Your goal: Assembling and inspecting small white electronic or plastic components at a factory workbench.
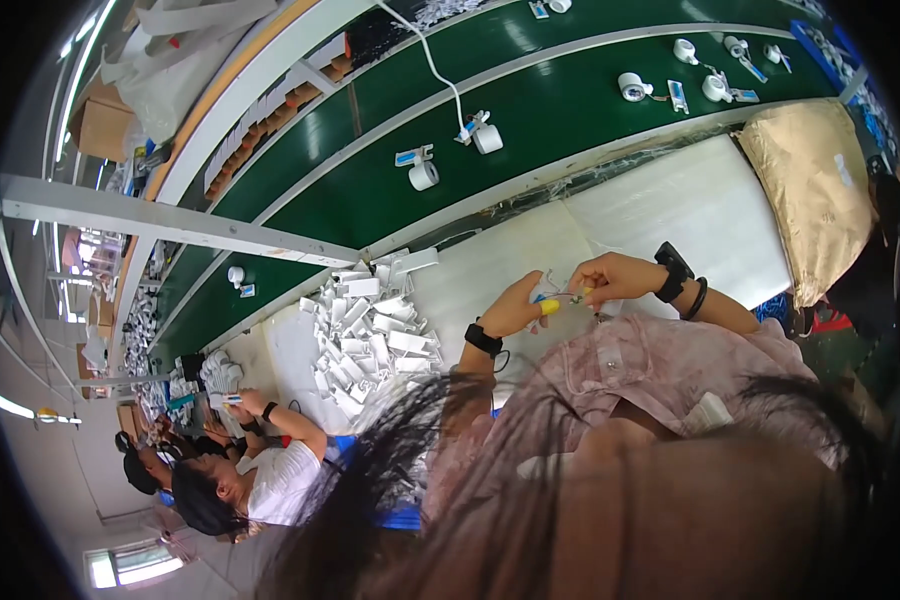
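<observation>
My left hand and my right hand meet just in front of my body, over the pale worktop. Both are closed in pinches, with yellow covers on fingertips. Between them run thin wires, gripped from either side. A small bluish-white bit shows by the left fingertips, but its kind is too small to tell. Dark bands circle both wrists. Left of my hands lies a heap of white plastic housings, apart from my fingers.
Beyond the worktop runs a green conveyor belt bearing white round lamp-like units with small boards wired on. A white cable hangs over it. Brown paper covers the right end. A co-worker in white works at left, near a metal post.
</observation>
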`<state>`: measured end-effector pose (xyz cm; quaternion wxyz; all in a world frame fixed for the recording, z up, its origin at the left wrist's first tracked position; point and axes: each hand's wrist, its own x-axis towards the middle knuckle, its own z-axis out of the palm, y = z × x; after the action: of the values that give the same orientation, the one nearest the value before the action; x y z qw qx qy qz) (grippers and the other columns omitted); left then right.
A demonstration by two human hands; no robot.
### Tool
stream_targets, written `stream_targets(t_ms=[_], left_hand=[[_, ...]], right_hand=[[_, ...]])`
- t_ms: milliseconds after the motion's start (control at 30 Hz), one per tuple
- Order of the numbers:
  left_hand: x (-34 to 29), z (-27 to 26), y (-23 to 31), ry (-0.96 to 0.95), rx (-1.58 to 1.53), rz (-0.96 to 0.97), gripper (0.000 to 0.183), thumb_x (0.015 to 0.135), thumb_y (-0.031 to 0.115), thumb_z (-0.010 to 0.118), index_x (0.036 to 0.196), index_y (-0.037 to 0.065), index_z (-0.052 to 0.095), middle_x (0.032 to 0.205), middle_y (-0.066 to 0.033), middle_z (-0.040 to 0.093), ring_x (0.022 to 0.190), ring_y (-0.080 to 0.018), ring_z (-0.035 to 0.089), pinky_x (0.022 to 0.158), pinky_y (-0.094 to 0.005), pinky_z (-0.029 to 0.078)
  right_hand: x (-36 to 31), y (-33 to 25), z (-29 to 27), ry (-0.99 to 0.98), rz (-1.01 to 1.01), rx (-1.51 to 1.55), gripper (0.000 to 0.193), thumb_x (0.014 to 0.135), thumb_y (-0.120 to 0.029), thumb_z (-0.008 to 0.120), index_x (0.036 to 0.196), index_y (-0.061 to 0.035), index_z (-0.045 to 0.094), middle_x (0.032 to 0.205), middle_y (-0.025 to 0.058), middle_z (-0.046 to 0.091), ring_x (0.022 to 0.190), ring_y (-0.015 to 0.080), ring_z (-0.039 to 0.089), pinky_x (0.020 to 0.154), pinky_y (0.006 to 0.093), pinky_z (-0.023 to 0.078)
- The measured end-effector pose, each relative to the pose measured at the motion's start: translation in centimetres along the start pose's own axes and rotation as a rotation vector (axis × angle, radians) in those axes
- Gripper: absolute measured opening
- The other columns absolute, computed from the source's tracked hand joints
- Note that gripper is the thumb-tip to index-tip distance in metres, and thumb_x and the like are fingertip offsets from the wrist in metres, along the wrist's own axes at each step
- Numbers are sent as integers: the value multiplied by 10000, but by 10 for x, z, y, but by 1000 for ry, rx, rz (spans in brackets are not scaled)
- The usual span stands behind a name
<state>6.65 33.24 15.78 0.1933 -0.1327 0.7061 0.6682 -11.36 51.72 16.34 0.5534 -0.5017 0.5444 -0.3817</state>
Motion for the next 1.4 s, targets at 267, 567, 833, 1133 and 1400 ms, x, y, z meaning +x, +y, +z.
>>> stream_targets(t_ms=[267, 567, 833, 1133, 1400], left_hand=[[18, 23, -2, 276, -302, 157, 165, 976, 145, 431, 1080, 26, 478, 810, -72, 576, 531, -129, 552, 452, -270, 450], [28, 53, 35, 422, -445, 267, 175, 973, 124, 398, 1102, 26, 465, 845, -82, 571, 556, -125, 557, 449, -267, 483], [17, 64, 49, 389, -584, 393, 250, 901, 27, 371, 1138, 15, 449, 861, -88, 570, 559, -135, 534, 462, -266, 468], [10, 69, 47, 405, -444, 465, 340, 873, 21, 336, 1201, 14, 427, 898, -87, 564, 607, -129, 534, 513, -261, 476], [5, 78, 48, 406, -388, 464, 337, 887, 52, 356, 1214, 7, 423, 939, -80, 569, 624, -124, 537, 534, -245, 478]], right_hand=[[-6, -1, 20, 436, -98, -517, 188, 812, -124, 702, 887, -18, 567, 634, 44, 567, 603, 115, 595, 546, 264, 444], [-14, -11, 30, 856, -328, 17, 117, 888, -41, 628, 979, 11, 576, 829, 50, 638, 697, 81, 598, 592, 241, 499], [-26, -27, 32, 863, -456, -409, 156, 842, 3, 655, 989, -24, 610, 894, 103, 643, 742, 194, 623, 642, 285, 493], [-23, -32, 35, 929, -622, -545, 157, 792, -24, 695, 938, -55, 648, 866, 78, 655, 768, 260, 614, 695, 342, 474], [-22, -36, 36, 949, -657, -604, 191, 743, -34, 730, 922, -76, 678, 857, 74, 622, 757, 261, 608, 662, 336, 471]])
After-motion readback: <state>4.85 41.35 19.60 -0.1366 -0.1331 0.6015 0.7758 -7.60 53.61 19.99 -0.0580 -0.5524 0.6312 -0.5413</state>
